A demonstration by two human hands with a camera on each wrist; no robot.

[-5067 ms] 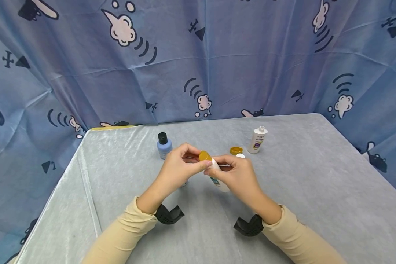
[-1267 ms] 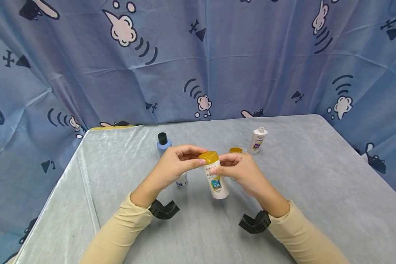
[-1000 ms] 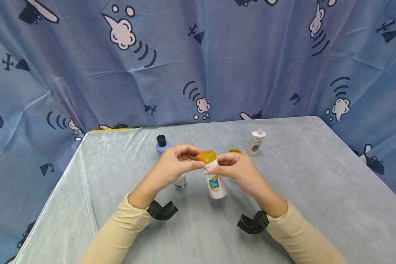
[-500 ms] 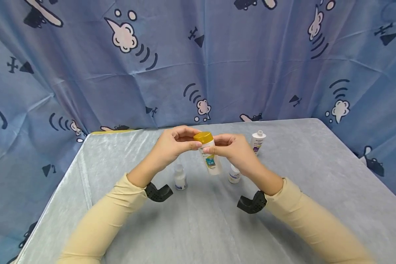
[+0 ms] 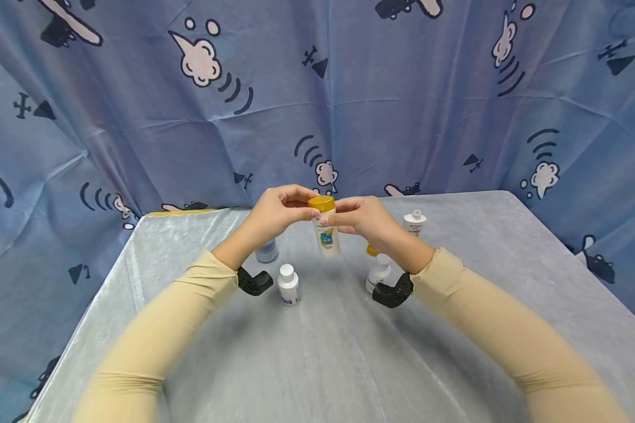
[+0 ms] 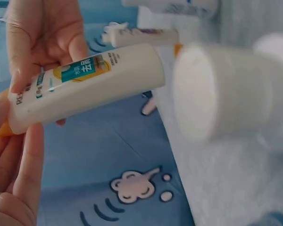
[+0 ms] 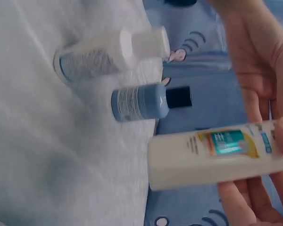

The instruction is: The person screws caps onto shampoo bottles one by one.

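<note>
In the head view, a white plastic bottle (image 5: 327, 238) with a gold cap (image 5: 321, 203) stands nearly upright between both hands, beyond the table's middle. My left hand (image 5: 275, 217) pinches the cap between thumb and fingers. Just below it, my right hand (image 5: 367, 222) grips the bottle's upper body. Its teal and yellow label shows in the left wrist view, where the bottle (image 6: 94, 87) lies across the picture. The right wrist view shows the bottle's base end (image 7: 165, 165) free of fingers. Whether that base touches the table cannot be told.
Near my left wrist stand a white-capped bottle (image 5: 288, 286) and a blue bottle (image 5: 267, 251), whose black cap (image 7: 179, 96) shows in the right wrist view. Another white bottle (image 5: 378, 273) is partly behind my right wrist strap. Beyond are a gold piece (image 5: 371, 250) and an uncapped white bottle (image 5: 414, 223).
Both hands have moved away toward the table's far side with the bottle, which now stands straighter than when tilted earlier. The two small white bottles in front have come into fuller sight.
</note>
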